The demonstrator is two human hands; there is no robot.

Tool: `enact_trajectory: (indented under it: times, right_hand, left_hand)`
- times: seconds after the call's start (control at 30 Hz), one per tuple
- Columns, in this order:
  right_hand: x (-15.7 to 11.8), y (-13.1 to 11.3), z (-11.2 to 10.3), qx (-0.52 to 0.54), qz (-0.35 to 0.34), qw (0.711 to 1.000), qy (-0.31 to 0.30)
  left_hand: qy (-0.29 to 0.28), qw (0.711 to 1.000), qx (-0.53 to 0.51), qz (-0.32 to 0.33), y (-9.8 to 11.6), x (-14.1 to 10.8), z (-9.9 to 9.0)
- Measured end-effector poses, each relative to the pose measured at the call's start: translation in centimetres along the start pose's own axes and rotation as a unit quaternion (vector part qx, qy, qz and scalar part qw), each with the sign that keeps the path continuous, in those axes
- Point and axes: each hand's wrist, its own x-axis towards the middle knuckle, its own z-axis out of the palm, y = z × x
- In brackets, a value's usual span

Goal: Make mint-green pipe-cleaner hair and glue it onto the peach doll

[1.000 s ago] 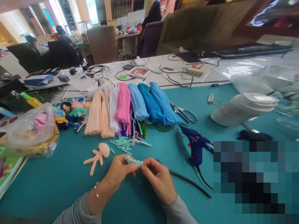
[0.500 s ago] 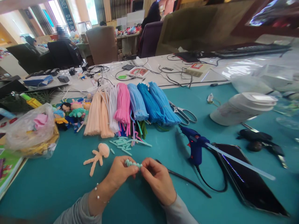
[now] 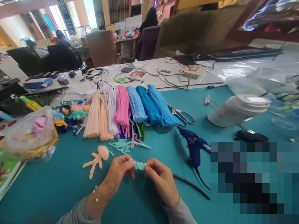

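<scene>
A short, scalloped strip of mint-green pipe cleaner (image 3: 140, 165) spans the gap between my fingertips. My left hand (image 3: 120, 171) pinches its left end, and my right hand (image 3: 161, 179) pinches the right end. Just left of my left hand lies a small peach pipe-cleaner doll (image 3: 96, 160) with a round head and thin limbs. Cut mint-green pieces (image 3: 121, 146) are scattered on the teal mat (image 3: 63, 189) beyond my hands. Behind them lie bundles of pipe cleaners, among them peach (image 3: 93, 119), pink (image 3: 121, 107) and blue (image 3: 161, 109).
A blue glue gun (image 3: 193, 144) stands at the right, near scissors (image 3: 183, 115) and a tilted white cup (image 3: 235, 110). A black cable (image 3: 191, 186) runs beside my right hand. Small dolls (image 3: 74, 115) and a plastic bag (image 3: 30, 133) sit left. The lower right is pixelated.
The strip has come a little toward the right and shows more of its scalloped length between my hands. My fingertips are farther apart. The view has shifted slightly.
</scene>
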Motion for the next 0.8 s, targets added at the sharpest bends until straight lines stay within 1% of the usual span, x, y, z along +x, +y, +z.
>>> enact_trajectory:
  times: [0.1,0.27,0.53,0.8]
  right_hand:
    - [0.1,0.2,-0.1,0.018,0.006,1.000,0.003]
    - [0.2,-0.1,0.1,0.039,0.019,0.999,-0.011]
    - [0.2,-0.1,0.3,0.045,0.031,0.998,-0.011]
    - [0.4,0.4,0.2,0.056,0.031,0.998,0.007]
  left_hand:
    - [0.024,1.000,-0.016,0.011,0.3,0.0,0.0]
    - [0.045,0.999,0.008,0.026,-0.1,0.3,-0.2]
    - [0.021,0.998,0.036,0.044,-0.4,0.3,-0.6]
    - [0.008,0.999,0.021,0.041,-0.8,0.3,-0.5]
